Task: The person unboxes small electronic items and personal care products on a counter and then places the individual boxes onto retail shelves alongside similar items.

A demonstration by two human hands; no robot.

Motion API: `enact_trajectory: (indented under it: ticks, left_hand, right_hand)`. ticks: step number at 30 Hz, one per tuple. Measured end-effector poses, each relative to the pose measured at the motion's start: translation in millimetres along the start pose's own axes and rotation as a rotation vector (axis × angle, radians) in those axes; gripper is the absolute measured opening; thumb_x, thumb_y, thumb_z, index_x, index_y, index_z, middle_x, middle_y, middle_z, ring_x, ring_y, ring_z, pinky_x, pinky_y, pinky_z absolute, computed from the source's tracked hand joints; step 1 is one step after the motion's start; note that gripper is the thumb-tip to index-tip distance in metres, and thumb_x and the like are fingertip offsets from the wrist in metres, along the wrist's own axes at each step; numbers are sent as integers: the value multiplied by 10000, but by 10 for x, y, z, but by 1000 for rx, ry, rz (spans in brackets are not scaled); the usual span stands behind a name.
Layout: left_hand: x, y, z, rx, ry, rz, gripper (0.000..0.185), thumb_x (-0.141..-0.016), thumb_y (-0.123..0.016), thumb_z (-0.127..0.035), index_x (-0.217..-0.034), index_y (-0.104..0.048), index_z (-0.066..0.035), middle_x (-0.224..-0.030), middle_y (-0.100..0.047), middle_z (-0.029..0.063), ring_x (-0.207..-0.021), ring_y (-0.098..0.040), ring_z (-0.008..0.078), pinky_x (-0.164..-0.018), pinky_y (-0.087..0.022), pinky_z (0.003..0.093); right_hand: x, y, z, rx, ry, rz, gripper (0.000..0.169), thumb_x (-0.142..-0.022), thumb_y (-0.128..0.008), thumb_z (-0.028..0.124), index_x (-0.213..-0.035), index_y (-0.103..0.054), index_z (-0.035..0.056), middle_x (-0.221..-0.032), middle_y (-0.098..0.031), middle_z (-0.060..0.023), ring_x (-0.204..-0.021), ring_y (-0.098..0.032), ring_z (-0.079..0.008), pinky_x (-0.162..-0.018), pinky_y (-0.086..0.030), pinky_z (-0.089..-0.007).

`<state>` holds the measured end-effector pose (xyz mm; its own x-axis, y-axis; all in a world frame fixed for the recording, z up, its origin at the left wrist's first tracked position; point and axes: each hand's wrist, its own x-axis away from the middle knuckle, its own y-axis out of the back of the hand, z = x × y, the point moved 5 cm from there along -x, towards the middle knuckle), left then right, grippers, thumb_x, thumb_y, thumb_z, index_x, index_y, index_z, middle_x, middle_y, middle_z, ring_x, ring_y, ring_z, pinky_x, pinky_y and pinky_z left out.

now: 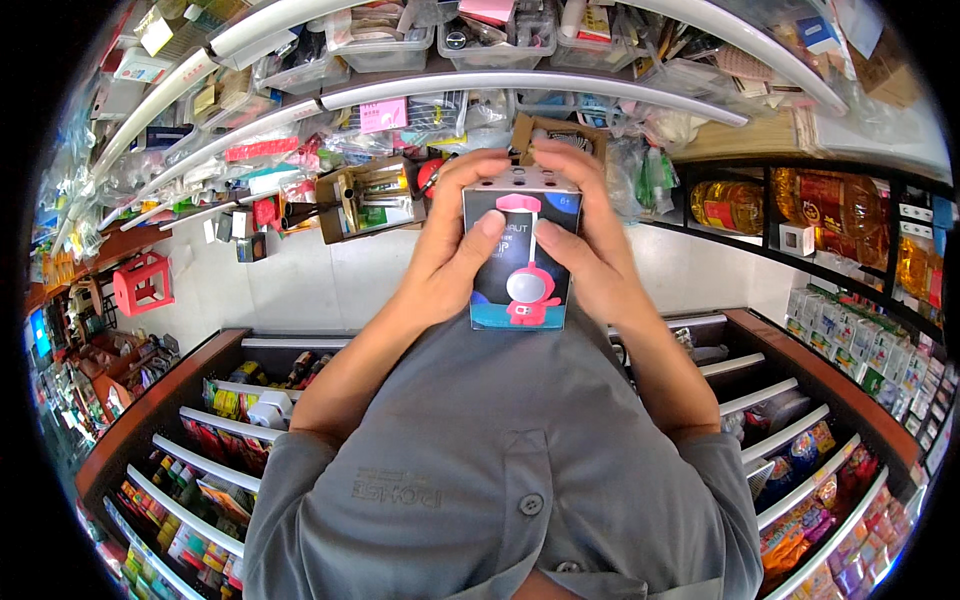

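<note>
A small dark cardboard box [517, 251] is held upright in front of my chest, between both hands. Its front face bears a printed pink astronaut figure and some writing; a paler top face with dark round spots shows at its upper edge. My left hand [454, 247] grips one side, its thumb resting on the front. On the other side my right hand [589, 232] mirrors it, thumb also on the front face. The fingers of both hands curl over the top and far sides, so those parts of the box are mostly hidden.
Ahead are crowded shelves with clear plastic bins [382, 49] and an open cardboard carton [371, 199]. A pink plastic stool [144, 283] stands at left on the pale floor [300, 277]. Large oil bottles [829, 199] sit in a black rack at right. Stocked shelves [217, 472] flank me behind.
</note>
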<state>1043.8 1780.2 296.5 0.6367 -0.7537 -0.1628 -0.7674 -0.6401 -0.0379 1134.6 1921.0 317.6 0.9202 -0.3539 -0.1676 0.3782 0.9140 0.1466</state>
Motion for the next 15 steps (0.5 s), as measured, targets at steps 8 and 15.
enact_trajectory:
  ticks: [8, 15]
  left_hand:
    - [-61, -153, 98, 61, 31, -18, 362, -1070, -512, -227, -1374, -430, -48, -1421, -412, 151, -1354, -390, 239, -1159, -277, 373]
    - [-44, -111, 135, -16, 93, -52, 411, -1043, -546, -187, -1414, -436, -47, -1446, -405, 159, -1381, -378, 272, -1176, -260, 385]
  right_hand:
    - [100, -83, -199, -152, -55, -108, 437, -946, -599, 178, -1333, -461, 30, -1374, -464, -166, -1339, -408, -281, -1159, -279, -389]
    - [65, -64, -263, -50, -177, -140, 652, -937, -631, 108, -1513, -338, 23, -1483, -379, -177, -1398, -371, -289, -1185, -266, -381]
